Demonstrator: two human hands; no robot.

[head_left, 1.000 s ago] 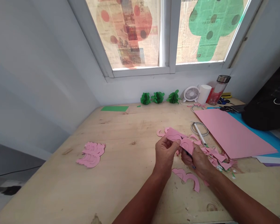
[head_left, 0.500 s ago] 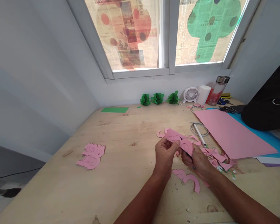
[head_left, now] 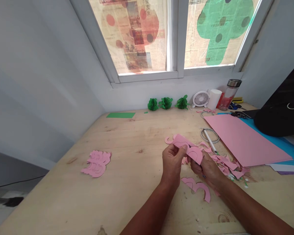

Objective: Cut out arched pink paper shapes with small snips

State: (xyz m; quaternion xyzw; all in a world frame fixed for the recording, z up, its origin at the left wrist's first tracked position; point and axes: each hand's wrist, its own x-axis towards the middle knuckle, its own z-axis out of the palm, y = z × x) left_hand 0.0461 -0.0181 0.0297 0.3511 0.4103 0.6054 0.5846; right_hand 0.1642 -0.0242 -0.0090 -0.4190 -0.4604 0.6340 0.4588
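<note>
My left hand (head_left: 171, 164) pinches a folded piece of pink paper (head_left: 195, 154) between thumb and fingers; curved outlines are drawn on it. At the paper's right end, my right hand (head_left: 209, 168) is closed around scissors (head_left: 200, 166), mostly hidden by the fingers and the paper. Only dark bits of them show below and behind the sheet. Under the hands lies a wavy pink offcut (head_left: 204, 190). To the left sits a small pile of scalloped pink cutouts (head_left: 98, 164).
Pink scraps (head_left: 226, 164) lie right of my hands, near a white pen (head_left: 210, 141) and a wire ring (head_left: 217, 133). Pink sheets (head_left: 247, 140) rest on blue paper. Green paper ornaments (head_left: 165, 103), a fan (head_left: 201, 99) and a glass bottle (head_left: 229, 95) line the wall.
The pink paper and both hands have shifted very slightly; my left thumb sits a little higher on the paper. Both hands keep their hold.
</note>
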